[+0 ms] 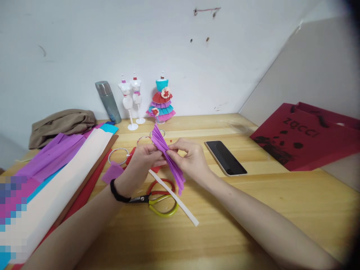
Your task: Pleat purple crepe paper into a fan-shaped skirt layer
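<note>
Between both hands is a purple pleated strip of crepe paper, pinched at its middle so the folds fan out at both ends. My left hand grips it from the left, fingers closed, a black band on the wrist. From the right, my right hand pinches the same paper between thumb and fingers. Under the hands lie scissors with one red and one yellow handle. A narrow white paper strip crosses over the handles. Beside my left wrist lies a small purple paper piece.
Long coloured paper sheets cover the left side. Rings, bare mini mannequins and a mannequin in a ruffled paper dress stand or lie beyond. A flask leans at the wall. A phone and red bag are right.
</note>
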A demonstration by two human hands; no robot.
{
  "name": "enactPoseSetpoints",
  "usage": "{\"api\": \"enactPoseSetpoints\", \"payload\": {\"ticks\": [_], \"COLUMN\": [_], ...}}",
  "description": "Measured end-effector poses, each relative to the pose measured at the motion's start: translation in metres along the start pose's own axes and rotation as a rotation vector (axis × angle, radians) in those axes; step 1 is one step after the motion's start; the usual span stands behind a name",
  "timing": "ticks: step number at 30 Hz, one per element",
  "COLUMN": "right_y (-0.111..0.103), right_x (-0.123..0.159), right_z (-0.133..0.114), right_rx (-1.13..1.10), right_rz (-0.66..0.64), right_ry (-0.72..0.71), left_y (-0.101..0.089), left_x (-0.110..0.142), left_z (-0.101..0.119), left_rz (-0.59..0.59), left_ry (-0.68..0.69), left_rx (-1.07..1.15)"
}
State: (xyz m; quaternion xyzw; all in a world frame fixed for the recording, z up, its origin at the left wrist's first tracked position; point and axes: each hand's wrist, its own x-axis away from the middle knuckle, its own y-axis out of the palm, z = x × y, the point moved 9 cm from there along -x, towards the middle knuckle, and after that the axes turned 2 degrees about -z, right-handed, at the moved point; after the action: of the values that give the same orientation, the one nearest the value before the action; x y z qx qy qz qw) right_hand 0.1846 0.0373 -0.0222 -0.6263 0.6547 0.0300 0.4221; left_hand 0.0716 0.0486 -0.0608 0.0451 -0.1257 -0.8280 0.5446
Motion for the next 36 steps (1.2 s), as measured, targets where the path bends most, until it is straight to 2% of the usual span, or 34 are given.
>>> {"api": "enactPoseSetpoints", "payload": {"ticks": [8, 15, 25, 36], "right_y": [-0.003, -0.002, 0.0, 0.006], "right_x": [0.0, 0.0, -0.001, -0.002], "right_z": [-0.004, -0.005, -0.005, -0.002], "right_rx": [0.049, 0.06, 0.046, -0.014], "right_rz": [0.025, 0.015, -0.015, -0.073], "right_ry": [-0.029, -0.023, -0.044, -0.033], "left_y": [0.009, -0.002, -0.007, -0.004], "left_x": [0.003, -0.002, -0.004, -0.002], "left_z": [0.002, -0.005, -0.005, -0.002], "left_rz": [-0.065, 0.002, 0.026, 0.023], "left_ry": [0.021, 0.03, 0.072, 0.07], "left_rx": [0.02, 0.0, -0.052, -0.038]}}
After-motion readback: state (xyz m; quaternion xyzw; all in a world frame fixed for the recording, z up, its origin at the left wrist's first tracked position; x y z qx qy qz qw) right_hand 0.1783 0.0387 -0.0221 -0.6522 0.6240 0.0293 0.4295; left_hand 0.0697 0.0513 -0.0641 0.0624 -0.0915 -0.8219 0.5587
